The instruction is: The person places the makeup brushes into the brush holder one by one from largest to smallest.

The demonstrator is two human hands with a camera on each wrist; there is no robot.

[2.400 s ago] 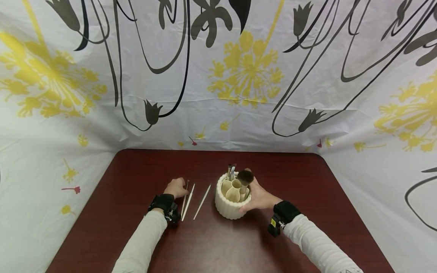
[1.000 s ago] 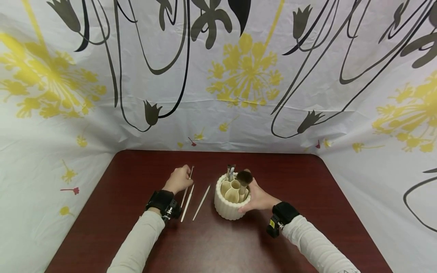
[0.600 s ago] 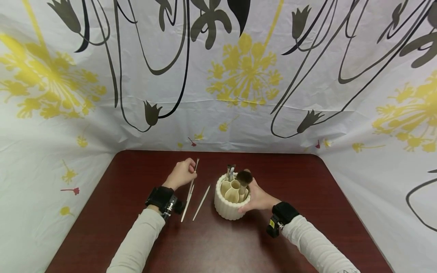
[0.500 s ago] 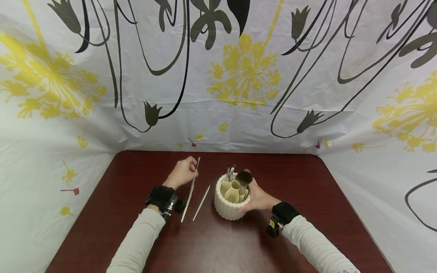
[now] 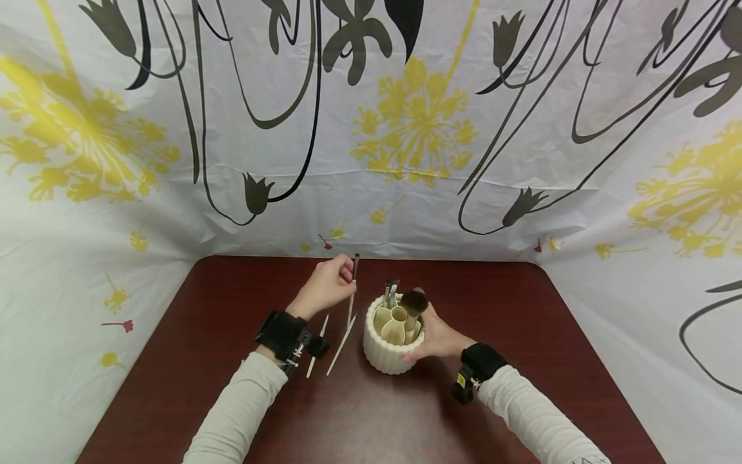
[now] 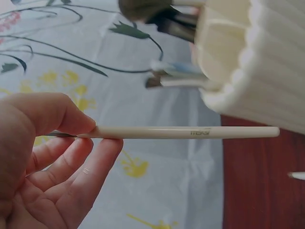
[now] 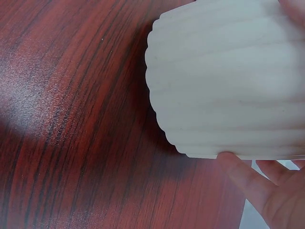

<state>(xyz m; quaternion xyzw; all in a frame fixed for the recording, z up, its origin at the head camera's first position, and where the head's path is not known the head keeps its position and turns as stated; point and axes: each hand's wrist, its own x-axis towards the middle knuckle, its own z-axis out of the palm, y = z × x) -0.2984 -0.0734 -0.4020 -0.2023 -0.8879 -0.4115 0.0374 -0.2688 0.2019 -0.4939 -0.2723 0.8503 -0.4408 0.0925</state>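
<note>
My left hand pinches a slim makeup brush between thumb and fingers, raised off the table left of the holder. Its pale handle lies level across the left wrist view, while its bristle end is mostly hidden by the hand. The cream ribbed brush holder stands upright with several brushes inside, among them a large fluffy powder brush. My right hand grips the holder's right side; the right wrist view shows a finger against its ribbed wall. Two slim pale sticks, brushes by their look, lie on the table.
The dark red wooden table has a far edge close behind the holder. A white cloth printed with flowers hangs behind and at both sides. The holder's inside is split into rounded compartments.
My left hand has picked the leftmost slim brush up off the table and carried it away and right, toward the holder. The right hand and holder have stayed in place.
</note>
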